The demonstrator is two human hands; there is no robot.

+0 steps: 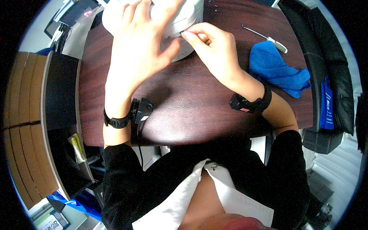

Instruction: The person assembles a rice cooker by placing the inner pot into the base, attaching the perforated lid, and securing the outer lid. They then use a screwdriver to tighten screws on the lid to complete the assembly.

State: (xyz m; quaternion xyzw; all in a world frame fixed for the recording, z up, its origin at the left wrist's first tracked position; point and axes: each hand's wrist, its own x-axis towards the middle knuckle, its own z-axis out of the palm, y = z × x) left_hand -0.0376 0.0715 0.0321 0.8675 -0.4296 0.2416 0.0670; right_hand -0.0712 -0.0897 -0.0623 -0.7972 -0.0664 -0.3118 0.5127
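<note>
A rounded white appliance (194, 13) stands at the far edge of the table, partly cut off by the top of the picture. Across its top lies my left hand (140, 44), open, with fingers spread and the thumb out along the near side. My right hand (214, 46) is at the appliance's right side, thumb and forefinger pinched together against it. Something small and dark shows at those fingertips, too small to name. To the right of that hand lie a crumpled blue cloth (274, 67) and a screwdriver (277, 44) with a white handle.
The dark wood table (191, 103) curves toward me. A few tiny dark bits (216, 6) are scattered beside the appliance. Along the left stands a shelf unit (63, 92) with brown panels. A black sofa (337, 69) is on the right, with a blue bag (327, 105) against it.
</note>
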